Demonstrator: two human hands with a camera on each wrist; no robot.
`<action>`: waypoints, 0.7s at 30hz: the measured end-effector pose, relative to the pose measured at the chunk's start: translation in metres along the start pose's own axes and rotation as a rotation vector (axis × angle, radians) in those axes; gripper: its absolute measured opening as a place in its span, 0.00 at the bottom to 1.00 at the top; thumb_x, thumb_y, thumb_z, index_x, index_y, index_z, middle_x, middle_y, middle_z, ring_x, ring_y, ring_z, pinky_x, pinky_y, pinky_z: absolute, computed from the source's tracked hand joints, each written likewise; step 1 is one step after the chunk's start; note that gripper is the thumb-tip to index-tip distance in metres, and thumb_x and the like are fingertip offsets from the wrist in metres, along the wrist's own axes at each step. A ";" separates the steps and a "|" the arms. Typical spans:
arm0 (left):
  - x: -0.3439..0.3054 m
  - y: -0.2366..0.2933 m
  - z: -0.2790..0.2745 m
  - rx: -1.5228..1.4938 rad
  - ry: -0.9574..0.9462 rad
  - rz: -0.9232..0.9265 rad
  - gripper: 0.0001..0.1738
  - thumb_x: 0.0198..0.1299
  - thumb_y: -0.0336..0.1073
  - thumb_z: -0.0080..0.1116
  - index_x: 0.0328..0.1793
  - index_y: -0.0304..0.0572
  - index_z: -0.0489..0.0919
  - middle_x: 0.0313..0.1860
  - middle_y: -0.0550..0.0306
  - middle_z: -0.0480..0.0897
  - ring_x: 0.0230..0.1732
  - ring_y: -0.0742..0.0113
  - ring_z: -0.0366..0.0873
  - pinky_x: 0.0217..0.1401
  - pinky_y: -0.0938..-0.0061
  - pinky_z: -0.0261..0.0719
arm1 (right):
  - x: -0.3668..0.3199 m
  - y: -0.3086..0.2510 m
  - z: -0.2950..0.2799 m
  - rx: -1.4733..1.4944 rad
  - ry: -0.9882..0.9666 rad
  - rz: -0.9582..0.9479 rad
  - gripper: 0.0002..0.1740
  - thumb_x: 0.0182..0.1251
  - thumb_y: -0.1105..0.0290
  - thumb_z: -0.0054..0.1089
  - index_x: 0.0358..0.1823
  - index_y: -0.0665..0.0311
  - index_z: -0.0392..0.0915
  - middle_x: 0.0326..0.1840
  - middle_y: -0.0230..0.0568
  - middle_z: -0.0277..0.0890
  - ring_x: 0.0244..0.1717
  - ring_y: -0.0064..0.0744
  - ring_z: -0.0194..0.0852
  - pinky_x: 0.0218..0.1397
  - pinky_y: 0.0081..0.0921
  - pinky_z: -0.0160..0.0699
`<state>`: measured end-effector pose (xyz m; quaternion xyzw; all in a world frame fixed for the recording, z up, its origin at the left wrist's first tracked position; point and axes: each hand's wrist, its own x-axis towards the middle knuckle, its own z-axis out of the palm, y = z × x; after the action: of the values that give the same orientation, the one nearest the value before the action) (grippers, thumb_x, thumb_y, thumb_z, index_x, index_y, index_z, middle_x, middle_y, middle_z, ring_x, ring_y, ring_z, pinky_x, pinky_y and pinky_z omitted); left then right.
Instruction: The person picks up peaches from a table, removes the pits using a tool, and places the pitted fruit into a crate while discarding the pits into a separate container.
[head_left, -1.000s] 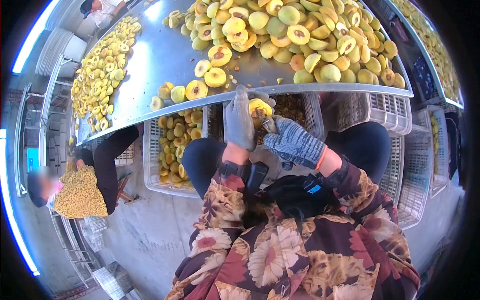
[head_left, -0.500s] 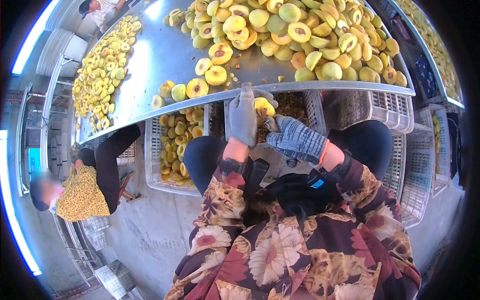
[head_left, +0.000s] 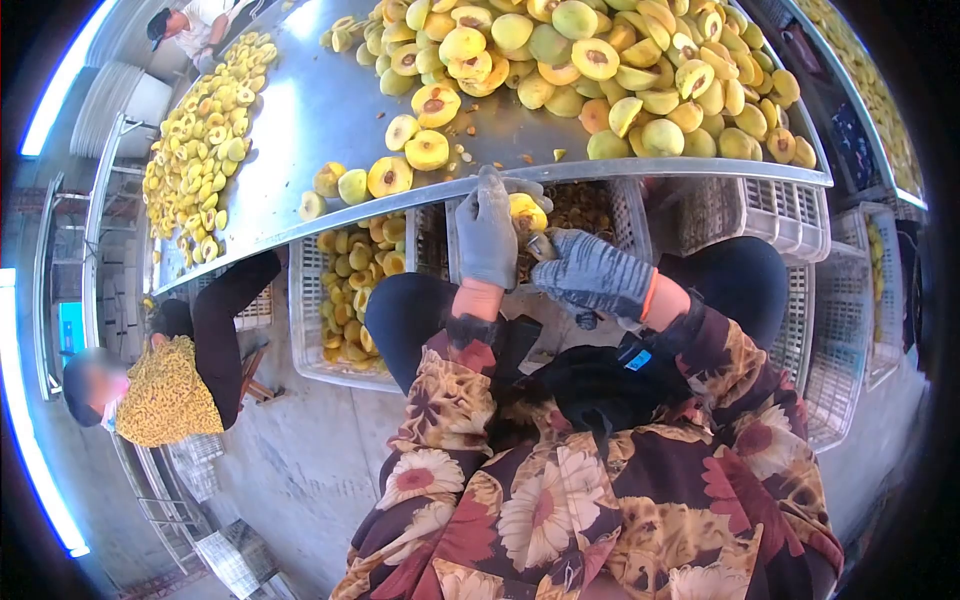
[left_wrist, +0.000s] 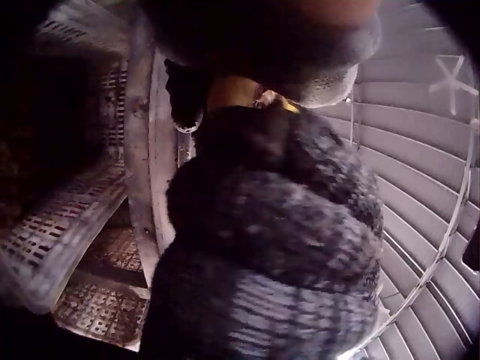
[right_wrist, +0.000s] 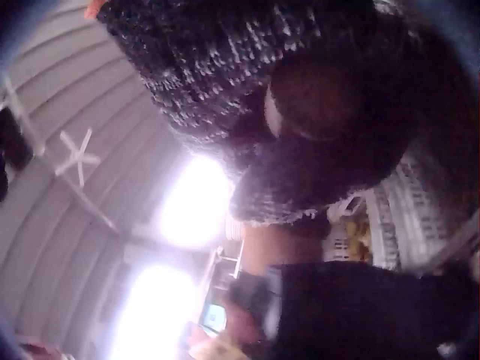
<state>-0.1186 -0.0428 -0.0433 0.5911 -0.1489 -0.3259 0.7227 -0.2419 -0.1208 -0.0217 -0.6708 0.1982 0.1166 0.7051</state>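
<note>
In the head view my left hand [head_left: 487, 240], in a smooth grey glove, holds a yellow peach half [head_left: 527, 213] just below the table's front edge. My right hand [head_left: 597, 275], in a grey knitted glove, grips a short hand tool [head_left: 541, 246], whose metal end reaches the lower side of the fruit. Gloved fingers cover much of the tool and part of the peach half. Dark knitted glove fabric fills the middle of the left wrist view. A round brown end [right_wrist: 315, 101] shows within the glove in the right wrist view.
A metal table [head_left: 330, 120] carries heaps of peach halves [head_left: 660, 85]. Beneath its edge stand a crate of halves [head_left: 345, 372], a crate of brown scraps [head_left: 622, 235] and white crates [head_left: 780, 225]. Another person [head_left: 165, 390] sits at the left.
Both hands stay close together at the same spot. The right hand has shifted slightly, and the peach half's pitted face has turned a little. The tool stays at the fruit.
</note>
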 end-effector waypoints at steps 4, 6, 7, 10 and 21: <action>0.002 0.001 -0.003 -0.085 -0.017 -0.049 0.31 0.72 0.53 0.36 0.34 0.31 0.79 0.26 0.51 0.82 0.25 0.66 0.80 0.31 0.76 0.79 | 0.006 0.003 0.002 -0.039 0.035 -0.015 0.07 0.63 0.68 0.54 0.36 0.64 0.70 0.20 0.34 0.68 0.18 0.29 0.69 0.23 0.27 0.70; -0.001 -0.002 0.000 -0.104 0.032 0.009 0.32 0.72 0.54 0.36 0.35 0.31 0.79 0.26 0.51 0.82 0.26 0.66 0.80 0.31 0.76 0.79 | 0.007 0.017 -0.001 -0.173 -0.010 -0.283 0.07 0.61 0.70 0.55 0.38 0.63 0.72 0.22 0.35 0.69 0.22 0.32 0.71 0.29 0.29 0.72; 0.000 -0.007 0.000 -0.065 0.092 0.088 0.32 0.72 0.54 0.35 0.35 0.31 0.79 0.27 0.50 0.82 0.26 0.65 0.80 0.31 0.76 0.79 | 0.009 0.021 -0.003 -0.314 0.005 -0.468 0.08 0.60 0.70 0.56 0.39 0.63 0.73 0.23 0.35 0.70 0.25 0.33 0.71 0.32 0.30 0.72; 0.000 -0.014 0.002 0.000 0.124 0.226 0.33 0.72 0.54 0.34 0.36 0.30 0.78 0.27 0.49 0.82 0.26 0.65 0.81 0.31 0.75 0.79 | 0.010 0.031 -0.009 -0.720 0.126 -0.960 0.10 0.58 0.72 0.57 0.42 0.62 0.75 0.25 0.35 0.72 0.31 0.37 0.71 0.39 0.31 0.71; 0.005 0.003 -0.001 -0.182 -0.260 -0.249 0.33 0.71 0.58 0.32 0.38 0.34 0.76 0.28 0.45 0.82 0.25 0.60 0.80 0.28 0.72 0.81 | -0.007 0.032 -0.014 0.605 -0.328 -0.251 0.08 0.65 0.72 0.54 0.41 0.67 0.76 0.23 0.29 0.69 0.18 0.19 0.65 0.22 0.17 0.66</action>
<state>-0.1134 -0.0449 -0.0419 0.4899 -0.1369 -0.4984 0.7020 -0.2636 -0.1314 -0.0473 -0.4232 0.0241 0.0710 0.9029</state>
